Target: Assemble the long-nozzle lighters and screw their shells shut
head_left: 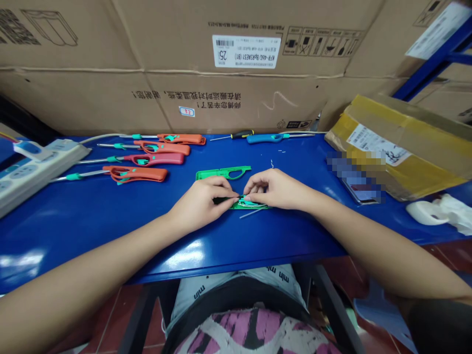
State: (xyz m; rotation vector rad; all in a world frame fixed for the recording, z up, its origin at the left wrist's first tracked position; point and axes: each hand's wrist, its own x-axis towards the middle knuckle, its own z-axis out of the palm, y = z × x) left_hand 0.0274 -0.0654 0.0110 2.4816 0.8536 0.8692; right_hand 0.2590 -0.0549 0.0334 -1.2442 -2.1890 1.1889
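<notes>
On the blue table, both hands meet over a green lighter half-shell point(254, 204) with thin wires and small parts inside. My left hand point(206, 200) pinches a small black part at the shell's left end. Thumb and forefinger of my right hand point(275, 189) press together at the teal part in the shell; what lies between them is too small to name. Just behind my left hand lies another green half-shell point(217, 173) with a trigger opening. A thin grey rod point(252, 212) rests at the near side of the shell.
Several orange and red lighters point(136, 174) lie at the left beside a white power strip point(40, 167). Behind are a screwdriver point(241, 134) and a blue lighter point(265, 138). A taped box point(401, 142), a phone point(359, 187) and a white tape roll point(427, 211) are at the right.
</notes>
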